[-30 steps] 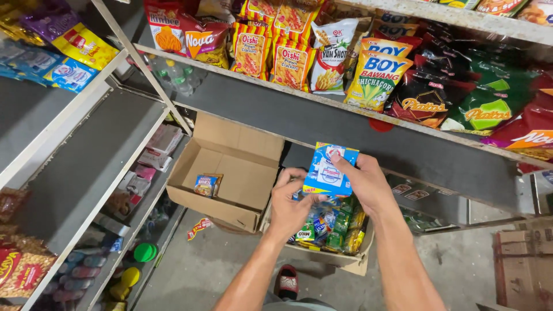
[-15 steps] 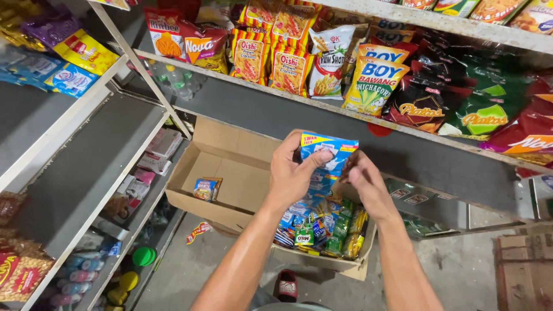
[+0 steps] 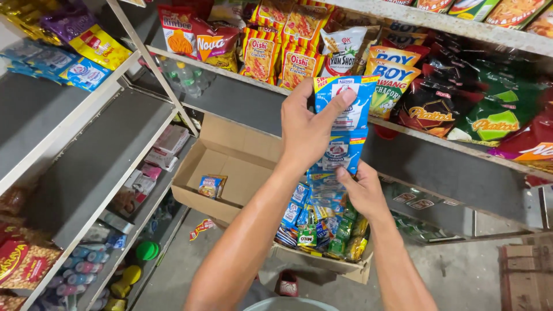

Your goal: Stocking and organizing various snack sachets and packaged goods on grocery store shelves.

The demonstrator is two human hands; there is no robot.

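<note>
My left hand point(image 3: 308, 129) grips the top of a blue and white strip of joined sachets point(image 3: 343, 124) and holds it up in front of the middle shelf. My right hand point(image 3: 360, 190) pinches the same strip lower down, where it hangs toward a cardboard box point(image 3: 322, 260) packed with several more sachet strips in blue, green and yellow. The lower part of the strip runs down behind my right hand into that box.
An open cardboard box point(image 3: 224, 167) to the left holds one small packet point(image 3: 211, 186). Metal shelves point(image 3: 242, 101) carry snack bags point(image 3: 276, 49) above. A grey shelf point(image 3: 98, 161) stands at left, with bottles point(image 3: 80, 270) below. Concrete floor lies beneath.
My left hand has lifted the top of the sachet strip from box height up to the snack shelf. My right hand slid down the strip as it unfolded.
</note>
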